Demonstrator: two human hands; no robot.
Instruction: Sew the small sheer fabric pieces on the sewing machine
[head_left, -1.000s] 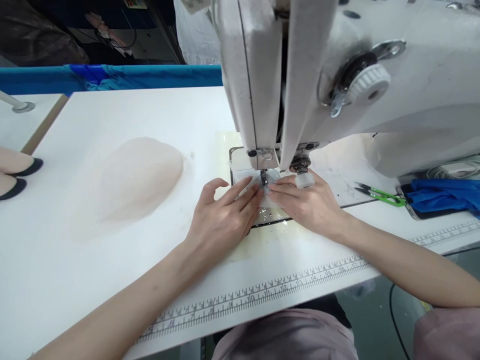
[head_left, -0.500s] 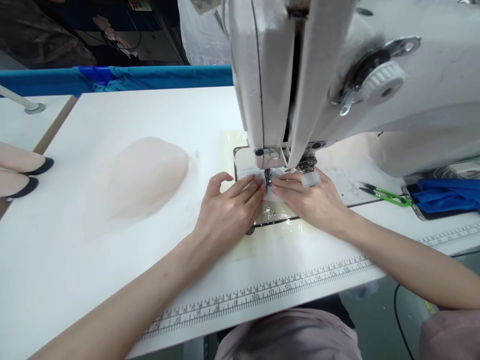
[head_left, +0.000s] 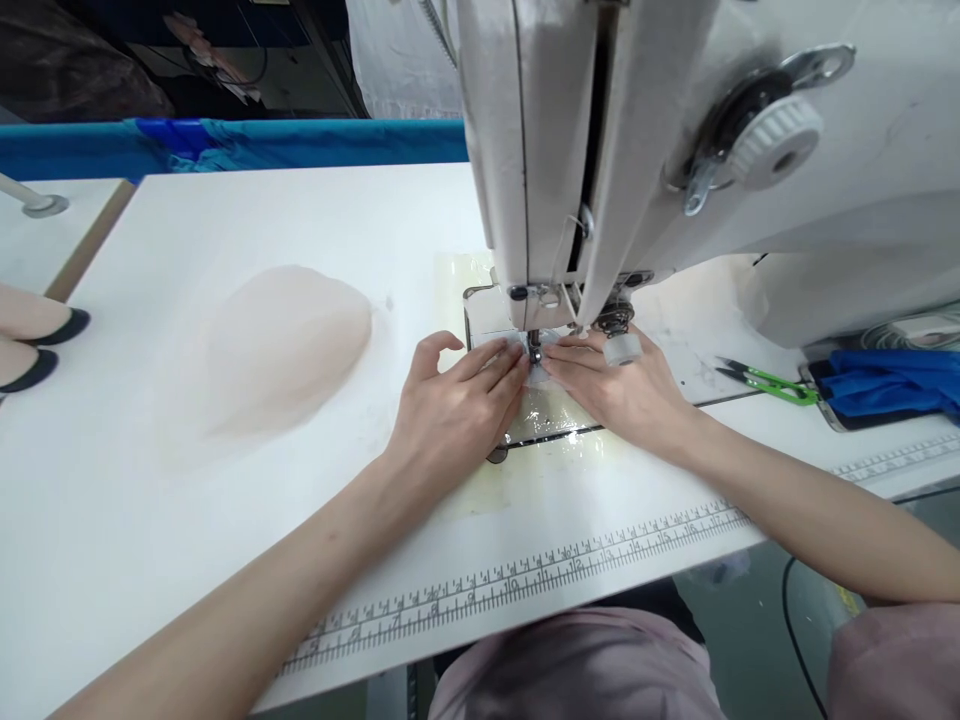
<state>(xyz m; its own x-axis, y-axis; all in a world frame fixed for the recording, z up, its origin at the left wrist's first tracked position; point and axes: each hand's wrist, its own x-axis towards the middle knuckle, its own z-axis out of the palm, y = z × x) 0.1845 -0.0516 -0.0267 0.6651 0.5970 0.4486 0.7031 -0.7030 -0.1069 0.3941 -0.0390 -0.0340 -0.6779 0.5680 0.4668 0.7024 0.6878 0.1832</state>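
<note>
At eight and four o'clock from the slim metal presser foot (head_left: 535, 350), my bare left hand (head_left: 456, 408), thumb apart, and bare right hand (head_left: 630, 388) laid close-set fingers on sheer whitish fabric (head_left: 537, 377).

Sleeve (head_left: 896, 660): dusty pink, there at lower right, loose, stopping around the elbow.
Top (head_left: 577, 675): matching dusty pink at bottom centre, and look, soft creases all over.
Forearms (head_left: 300, 565): bare, slender, and there's a small dark mole (head_left: 332, 536) on the left!
Fingers (head_left: 478, 360): slim, ungloved.
</note>
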